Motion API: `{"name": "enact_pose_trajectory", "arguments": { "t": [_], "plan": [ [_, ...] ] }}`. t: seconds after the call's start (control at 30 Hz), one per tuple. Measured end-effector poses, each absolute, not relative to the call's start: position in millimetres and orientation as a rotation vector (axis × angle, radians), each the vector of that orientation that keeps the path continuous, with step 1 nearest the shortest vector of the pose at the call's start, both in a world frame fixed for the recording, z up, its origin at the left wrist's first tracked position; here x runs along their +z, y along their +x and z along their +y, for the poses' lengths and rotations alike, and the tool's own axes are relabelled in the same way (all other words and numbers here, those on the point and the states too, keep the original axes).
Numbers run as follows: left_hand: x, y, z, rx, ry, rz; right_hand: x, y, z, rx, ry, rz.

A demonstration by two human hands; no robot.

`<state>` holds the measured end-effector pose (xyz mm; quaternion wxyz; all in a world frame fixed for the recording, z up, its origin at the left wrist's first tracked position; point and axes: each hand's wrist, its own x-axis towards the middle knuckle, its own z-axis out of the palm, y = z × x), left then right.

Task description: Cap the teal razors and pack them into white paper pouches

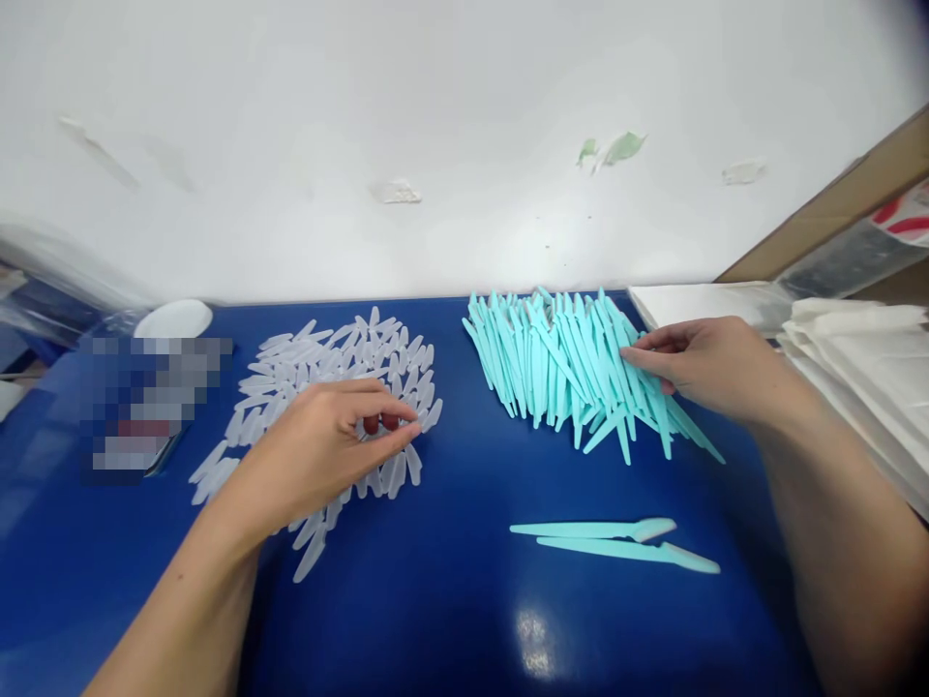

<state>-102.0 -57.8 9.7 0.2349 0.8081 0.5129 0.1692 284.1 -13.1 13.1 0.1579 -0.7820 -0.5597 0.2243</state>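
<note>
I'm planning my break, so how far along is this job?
Probably early on. Two teal razors lie apart nearest the person, and their heads look covered, so those seem done. In hand, the left hand is at the pile of pale caps and the right hand at the pile of teal razors; I can't tell if either grips a piece. Both large piles seem left to do.

white wall (464, 97), blue tabletop (435, 620)

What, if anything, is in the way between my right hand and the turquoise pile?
Nothing visible. Your right hand is already at the right side of the turquoise pile; the two separate turquoise pieces lie nearer you, off to the side.
</note>
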Motion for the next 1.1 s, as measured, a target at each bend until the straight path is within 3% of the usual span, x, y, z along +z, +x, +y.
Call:
{"name": "enact_pose_trajectory", "arguments": {
  "t": [0.23,0.37,0.5,0.6,1.0,1.1],
  "plan": [
    [-11.0,-81.3,-59.8,0.457,2.4,1.546,22.4,288.1,-18.3,0.619,-2.227,-1.504],
    [-18.9,-77.2,-60.1,0.409,2.501,1.529,32.6,284.3,-31.6,0.575,-1.941,-1.527],
    [-17.7,-71.4,-60.4,0.371,2.424,1.62,36.6,255.9,-42.6,1.159,-1.479,-1.534],
    [-13.4,-64.3,-61.7,0.325,2.303,1.67,35.0,232.2,-45.0,1.494,-1.375,-1.631],
    [-12.2,-57.1,-69.1,0.446,2.13,1.492,13.0,218.4,-55.8,1.599,-1.44,-1.751],
    [-9.6,-60.7,-68.2,0.598,1.811,1.439,12.7,216.9,-57.5,1.617,-1.431,-1.783]
  ]
}}
